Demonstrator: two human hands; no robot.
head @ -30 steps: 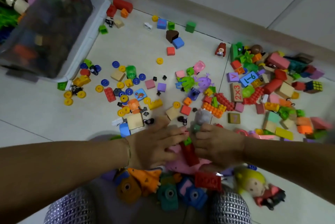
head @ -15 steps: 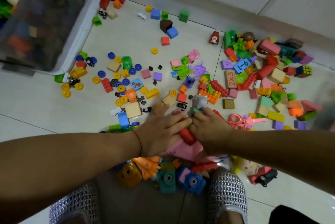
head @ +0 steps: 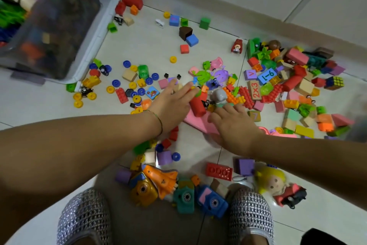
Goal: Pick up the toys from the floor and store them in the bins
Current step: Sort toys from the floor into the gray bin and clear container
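Many small toys lie scattered over the tiled floor [head: 151,42]. My left hand [head: 172,103] reaches forward with straight fingers resting on a red cylinder block [head: 196,106] and small bricks. My right hand [head: 234,125] lies flat on a pink flat piece [head: 198,123], its fingertips just short of a grey elephant figure [head: 218,96]. Neither hand grips anything. A translucent bin [head: 59,26] full of toys stands at the upper left.
Toy cameras [head: 184,197], an orange shuttle [head: 160,179], a red brick [head: 218,171] and a blonde doll [head: 278,183] lie by my silver shoes [head: 85,217]. A dense heap of blocks [head: 294,82] fills the right. A wall skirting [head: 258,18] runs along the back.
Both hands have slid forward over the floor, away from my feet, taking the pink piece and red cylinder block along. The toy cameras and red brick now lie uncovered behind them.
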